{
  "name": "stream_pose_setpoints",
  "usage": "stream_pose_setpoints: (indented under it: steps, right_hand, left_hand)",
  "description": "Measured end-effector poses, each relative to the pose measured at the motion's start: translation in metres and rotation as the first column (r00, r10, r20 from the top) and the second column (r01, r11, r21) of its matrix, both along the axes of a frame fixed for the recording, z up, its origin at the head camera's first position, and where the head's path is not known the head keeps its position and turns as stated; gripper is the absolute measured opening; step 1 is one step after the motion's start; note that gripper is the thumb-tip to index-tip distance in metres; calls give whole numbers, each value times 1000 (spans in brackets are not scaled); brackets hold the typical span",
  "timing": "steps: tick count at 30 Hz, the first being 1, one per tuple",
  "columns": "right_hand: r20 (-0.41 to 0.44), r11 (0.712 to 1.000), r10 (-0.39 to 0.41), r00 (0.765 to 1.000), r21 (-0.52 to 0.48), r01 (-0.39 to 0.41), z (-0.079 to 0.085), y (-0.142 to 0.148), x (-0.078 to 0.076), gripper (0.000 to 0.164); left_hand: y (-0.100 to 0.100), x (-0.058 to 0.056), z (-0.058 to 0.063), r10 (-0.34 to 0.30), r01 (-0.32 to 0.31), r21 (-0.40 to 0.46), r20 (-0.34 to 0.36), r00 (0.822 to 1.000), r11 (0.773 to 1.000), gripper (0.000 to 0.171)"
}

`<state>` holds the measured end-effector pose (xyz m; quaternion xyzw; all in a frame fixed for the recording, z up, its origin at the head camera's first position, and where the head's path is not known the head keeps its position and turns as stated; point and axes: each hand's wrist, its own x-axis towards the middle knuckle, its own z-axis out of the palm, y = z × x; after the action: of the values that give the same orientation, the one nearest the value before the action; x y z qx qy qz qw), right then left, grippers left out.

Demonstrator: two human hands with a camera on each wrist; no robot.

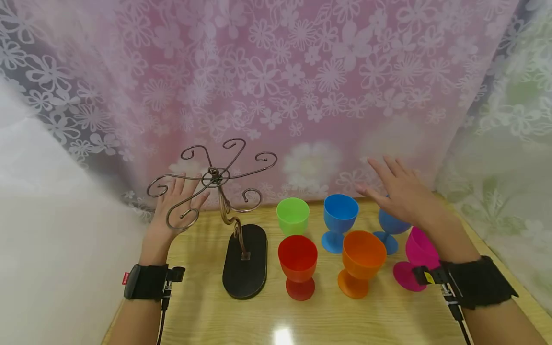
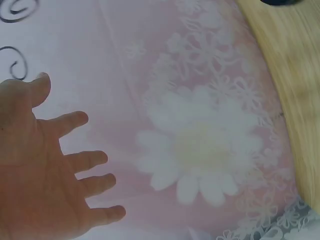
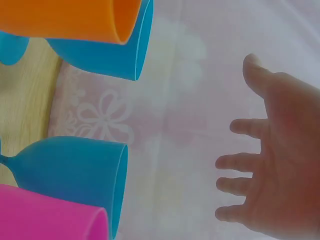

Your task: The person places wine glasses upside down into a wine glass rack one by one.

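My left hand (image 1: pixel 174 203) is raised with its fingers spread, beside and partly behind the curled arms of a dark metal rack (image 1: pixel 215 177) on a black oval base (image 1: pixel 245 268). Nothing is in that hand, as the left wrist view also shows. To the right, my right hand (image 1: pixel 403 191) hovers with straight fingers above a blue goblet (image 1: pixel 393 223), hiding part of it. A magenta goblet (image 1: pixel 420 249) stands close under the right forearm. Between the hands are a green goblet (image 1: pixel 293 218), another blue goblet (image 1: pixel 340 215), a red goblet (image 1: pixel 298 261) and an orange goblet (image 1: pixel 363 258).
The wooden table (image 1: pixel 198 306) ends at a flowered pink curtain (image 1: pixel 302 86) behind the goblets. White fabric (image 1: pixel 56 230) hangs along the left side. Each wrist wears a black strap with a small camera, and a cable (image 1: pixel 161 321) trails from the left one.
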<state>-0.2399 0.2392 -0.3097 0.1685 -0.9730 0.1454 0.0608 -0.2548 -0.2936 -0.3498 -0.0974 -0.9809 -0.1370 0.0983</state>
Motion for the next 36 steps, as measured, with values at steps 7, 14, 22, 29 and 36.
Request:
stream_pose_setpoints:
  steps: [7, 14, 22, 29, 36]
  right_hand:
    - [-113, 995, 51, 992, -77, -60, -8, 0, 17, 82]
    - [-160, 976, 54, 986, -202, -86, -12, -5, 26, 81]
    - [-211, 947, 42, 976, -304, -107, -19, -13, 36, 79]
    - [-245, 918, 28, 969, -377, -121, -23, -16, 44, 75]
    - [-296, 894, 11, 955, -424, -142, -32, -14, 48, 75]
  left_hand:
    - [9, 33, -1, -14, 21, 176, -37, 999, 984, 68]
    - [30, 45, -1, -53, 108, 420, -139, 989, 901, 56]
    - [44, 58, -16, -109, 156, 553, -117, 987, 818, 51]
    - [44, 62, -31, -239, 279, 610, -148, 960, 742, 47]
    - [44, 62, -38, -360, 367, 658, -154, 920, 658, 53]
